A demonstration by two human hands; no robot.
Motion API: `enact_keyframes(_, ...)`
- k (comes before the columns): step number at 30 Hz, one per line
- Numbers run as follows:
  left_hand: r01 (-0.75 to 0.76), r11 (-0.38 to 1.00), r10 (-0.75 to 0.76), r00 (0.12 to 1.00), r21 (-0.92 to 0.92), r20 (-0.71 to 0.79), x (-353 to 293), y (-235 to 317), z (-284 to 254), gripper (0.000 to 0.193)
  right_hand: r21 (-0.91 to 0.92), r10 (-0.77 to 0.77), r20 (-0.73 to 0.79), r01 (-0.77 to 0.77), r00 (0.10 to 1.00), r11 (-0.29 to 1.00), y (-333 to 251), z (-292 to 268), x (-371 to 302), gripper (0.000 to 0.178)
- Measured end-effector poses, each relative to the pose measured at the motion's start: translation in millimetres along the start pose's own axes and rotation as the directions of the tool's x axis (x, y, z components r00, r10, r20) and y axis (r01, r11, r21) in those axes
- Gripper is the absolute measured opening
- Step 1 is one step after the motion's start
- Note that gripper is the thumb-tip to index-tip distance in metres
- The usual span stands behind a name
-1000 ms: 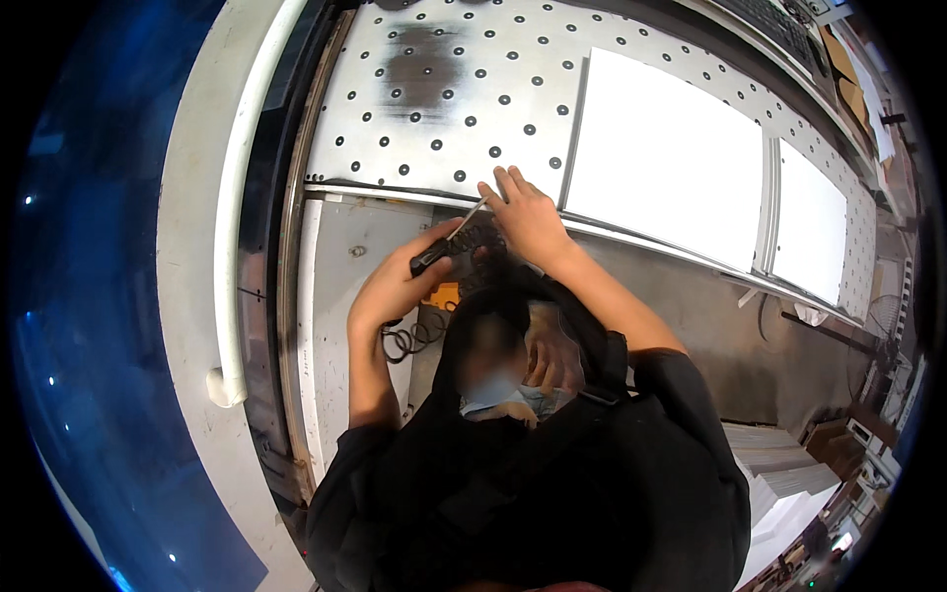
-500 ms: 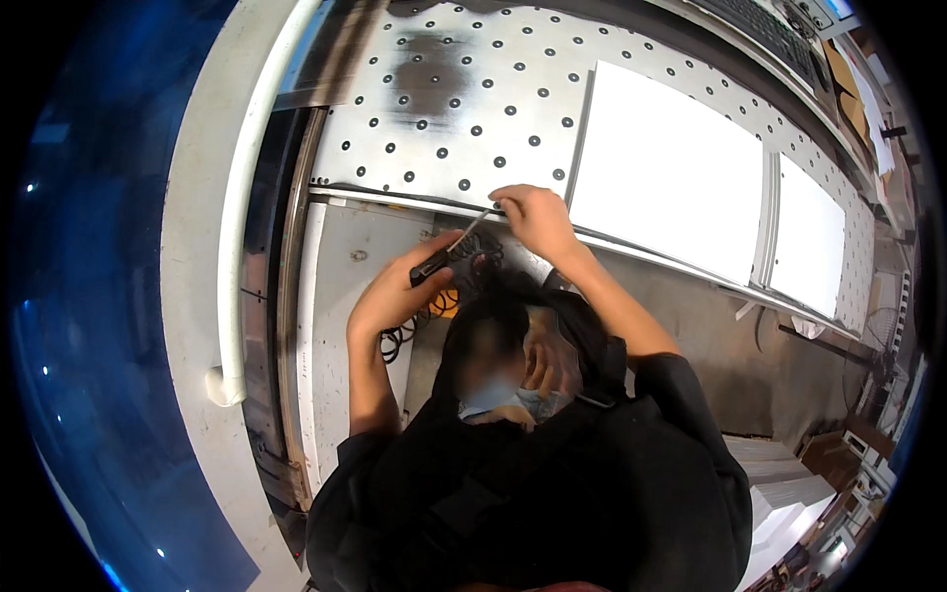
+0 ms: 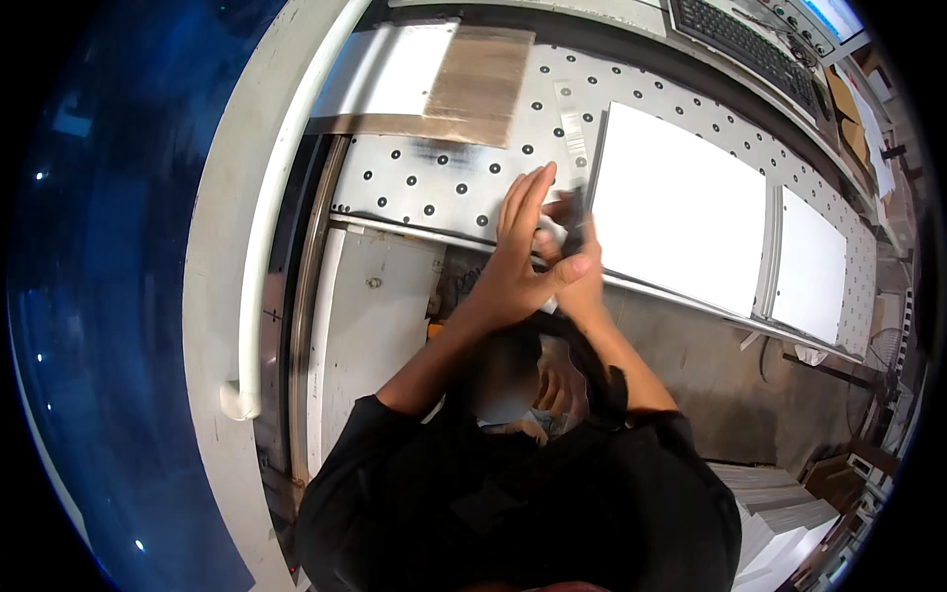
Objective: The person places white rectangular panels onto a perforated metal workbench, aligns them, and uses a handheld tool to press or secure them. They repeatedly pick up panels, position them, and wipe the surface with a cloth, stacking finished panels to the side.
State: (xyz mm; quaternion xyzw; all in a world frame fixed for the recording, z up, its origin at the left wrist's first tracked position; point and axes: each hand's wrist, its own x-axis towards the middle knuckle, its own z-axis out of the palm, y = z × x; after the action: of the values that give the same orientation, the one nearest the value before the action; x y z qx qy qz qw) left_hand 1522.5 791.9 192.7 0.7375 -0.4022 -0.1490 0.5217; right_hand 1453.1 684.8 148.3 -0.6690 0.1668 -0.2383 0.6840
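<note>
My left hand (image 3: 513,252) is raised over the near edge of the table, its fingers straight and its thumb stretched toward my right wrist. Just beside it, partly behind its thumb, my right hand (image 3: 582,276) is closed around a dark-handled tool (image 3: 578,222). Blur and the overlapping hands hide the tool's exact kind. A pale silvery strip (image 3: 569,123) shows beyond the handle; I cannot tell whether it joins the tool or lies on the table.
The white table (image 3: 404,178) is dotted with dark round fittings. White panels (image 3: 681,192) lie in stacks on its right. A brown plate (image 3: 480,79) with a white sheet covers its far left. A white rail (image 3: 258,237) runs along the left. A keyboard (image 3: 745,54) sits behind.
Both hands have come together farther right. The dark-handled tool has passed from my left hand to my right. The brown plate now extends over the table's far left. The view has shifted slightly.
</note>
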Motion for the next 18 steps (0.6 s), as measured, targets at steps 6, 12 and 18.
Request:
enact_keyframes(6, 0.085, 0.882, 0.02, 0.976, 0.463, -0.218, 79, -111, -45, 0.078, 0.136, 0.448, 0.075, -0.454, 0.891, 0.881, -9, -100, 22, 0.075)
enact_keyframes(12, 0.314, 0.659, -0.097, 0.936, 0.684, -0.337, 158, -259, -98, 0.069, -0.037, 0.542, 0.407, -0.58, 0.735, 0.814, -25, -104, -11, 0.073)
enact_keyframes(18, 0.297, 0.584, 0.023, 0.924, 0.755, -0.381, 148, -287, -76, 0.061, 0.022, 0.535, 0.277, -0.562, 0.798, 0.827, -23, -83, -22, 0.057)
